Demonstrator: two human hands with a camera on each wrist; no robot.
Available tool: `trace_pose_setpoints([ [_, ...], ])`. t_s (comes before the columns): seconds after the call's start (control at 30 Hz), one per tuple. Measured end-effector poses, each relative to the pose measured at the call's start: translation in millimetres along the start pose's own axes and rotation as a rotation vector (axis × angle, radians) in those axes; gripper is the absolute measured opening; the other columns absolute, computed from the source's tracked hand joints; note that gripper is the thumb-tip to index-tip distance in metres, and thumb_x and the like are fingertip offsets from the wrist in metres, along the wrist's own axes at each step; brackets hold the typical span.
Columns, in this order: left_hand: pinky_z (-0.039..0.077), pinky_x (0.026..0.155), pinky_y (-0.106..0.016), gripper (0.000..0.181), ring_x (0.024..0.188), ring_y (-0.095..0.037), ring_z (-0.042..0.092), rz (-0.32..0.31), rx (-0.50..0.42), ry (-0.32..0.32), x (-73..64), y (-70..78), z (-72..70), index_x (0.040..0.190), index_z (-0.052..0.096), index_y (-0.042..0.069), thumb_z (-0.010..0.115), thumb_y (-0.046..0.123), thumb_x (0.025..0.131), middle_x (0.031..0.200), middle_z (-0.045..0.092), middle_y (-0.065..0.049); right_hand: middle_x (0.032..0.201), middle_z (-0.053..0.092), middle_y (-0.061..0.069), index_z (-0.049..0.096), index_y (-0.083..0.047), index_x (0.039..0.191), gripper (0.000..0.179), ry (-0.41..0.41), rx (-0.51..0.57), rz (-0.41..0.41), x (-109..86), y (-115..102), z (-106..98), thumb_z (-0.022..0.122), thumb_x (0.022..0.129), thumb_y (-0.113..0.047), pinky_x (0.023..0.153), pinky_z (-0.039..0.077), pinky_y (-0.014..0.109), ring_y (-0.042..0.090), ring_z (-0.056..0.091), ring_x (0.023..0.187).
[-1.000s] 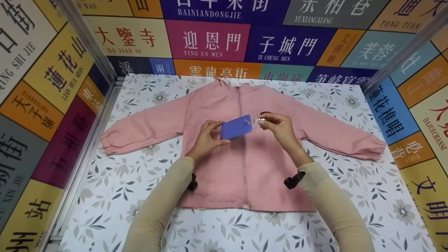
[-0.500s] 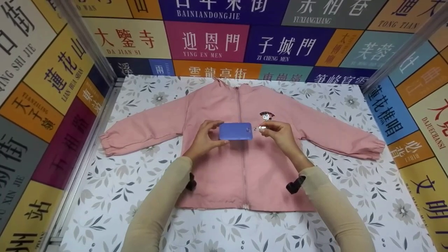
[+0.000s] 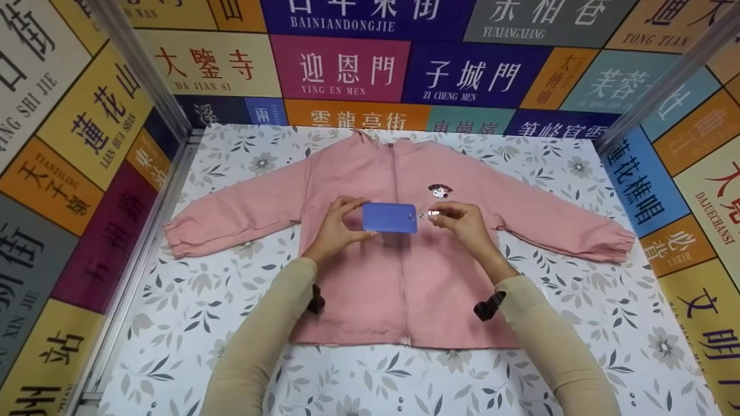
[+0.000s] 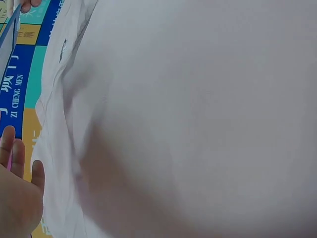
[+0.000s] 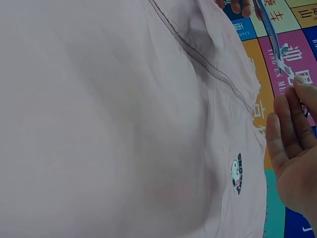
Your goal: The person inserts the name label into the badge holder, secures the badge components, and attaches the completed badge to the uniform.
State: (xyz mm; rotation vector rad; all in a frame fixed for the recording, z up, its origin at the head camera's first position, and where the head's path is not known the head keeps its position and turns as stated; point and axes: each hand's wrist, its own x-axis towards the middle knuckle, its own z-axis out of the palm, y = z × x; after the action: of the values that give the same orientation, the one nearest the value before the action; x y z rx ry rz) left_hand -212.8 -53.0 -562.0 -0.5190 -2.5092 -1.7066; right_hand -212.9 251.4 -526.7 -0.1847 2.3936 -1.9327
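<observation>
My left hand pinches the left end of a blue badge holder between thumb and fingers, above a pink zip jacket. At the holder's right end, my right hand pinches a shiny badge clip with thumb and index finger. A short strap with round snaps joins clip and holder in the right wrist view. Seen from the left wrist, the holder is nearly edge-on. The jacket lies front up, sleeves spread, with a small cartoon print on its chest.
A white cloth with grey leaves and flowers covers the table under the jacket. Colourful panels with printed characters wall the back and both sides. A metal rail runs along the left edge.
The badge holder has turned from tilted, right end up, to level. My right hand has come down with the clip, uncovering the cartoon print. Over the last half second both hands stay nearly still.
</observation>
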Motion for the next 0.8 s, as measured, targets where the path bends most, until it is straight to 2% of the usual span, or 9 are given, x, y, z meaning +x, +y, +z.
trace_pose_setpoints([
  [0.2,0.034,0.113,-0.045,0.072,0.124,-0.021,0.045,-0.009,-0.003,0.001,-0.4,-0.3,-1.2,0.133,0.063,0.014,0.092,0.022,0.068,0.127,0.055,-0.004,0.089,0.075,-0.008,0.072,0.004,0.109,0.028,-0.006,-0.032,-0.011,0.0,4.8,-1.1,0.077,0.085,-0.01,0.073,0.058,0.022,0.007,0.069,0.078],
  [0.37,0.033,0.113,-0.045,0.072,0.124,-0.021,0.045,-0.017,-0.009,0.004,-0.4,0.1,-1.6,0.133,0.063,0.014,0.092,0.022,0.068,0.128,0.055,-0.004,0.089,0.076,-0.008,0.071,0.007,0.111,0.03,-0.01,-0.025,0.005,-0.5,5.7,-1.9,0.076,0.085,-0.008,0.073,0.058,0.021,0.006,0.069,0.077],
  [0.43,0.033,0.114,-0.046,0.072,0.124,-0.022,0.045,-0.018,-0.009,0.003,-0.2,0.3,-1.6,0.133,0.063,0.014,0.092,0.021,0.067,0.128,0.055,-0.004,0.091,0.076,-0.006,0.071,0.006,0.11,0.028,-0.014,-0.022,0.01,-1.2,5.0,-1.7,0.076,0.085,-0.007,0.074,0.058,0.021,0.006,0.069,0.078],
  [0.63,0.031,0.115,-0.048,0.072,0.126,-0.022,0.044,-0.038,-0.044,0.002,0.8,1.6,-1.2,0.134,0.062,0.013,0.091,0.018,0.069,0.129,0.055,-0.003,0.103,0.074,0.02,0.071,0.006,0.11,0.025,-0.041,-0.028,0.032,-7.0,-3.8,1.3,0.072,0.087,-0.002,0.079,0.06,0.028,0.007,0.068,0.082],
  [0.7,0.031,0.116,-0.048,0.072,0.126,-0.021,0.044,-0.041,-0.052,0.001,1.2,1.9,-1.3,0.134,0.062,0.013,0.091,0.018,0.069,0.129,0.054,-0.003,0.103,0.073,0.021,0.071,0.006,0.11,0.025,-0.037,-0.042,0.042,-7.9,-2.9,1.0,0.072,0.086,-0.002,0.079,0.06,0.028,0.007,0.068,0.081],
  [0.8,0.032,0.116,-0.047,0.072,0.126,-0.021,0.045,-0.039,-0.05,0.006,1.3,2.5,-1.8,0.134,0.062,0.013,0.091,0.017,0.068,0.129,0.054,-0.003,0.1,0.075,0.015,0.072,0.005,0.111,0.027,-0.023,-0.053,0.047,-6.9,5.2,-1.1,0.074,0.086,-0.005,0.077,0.058,0.023,0.006,0.068,0.08],
])
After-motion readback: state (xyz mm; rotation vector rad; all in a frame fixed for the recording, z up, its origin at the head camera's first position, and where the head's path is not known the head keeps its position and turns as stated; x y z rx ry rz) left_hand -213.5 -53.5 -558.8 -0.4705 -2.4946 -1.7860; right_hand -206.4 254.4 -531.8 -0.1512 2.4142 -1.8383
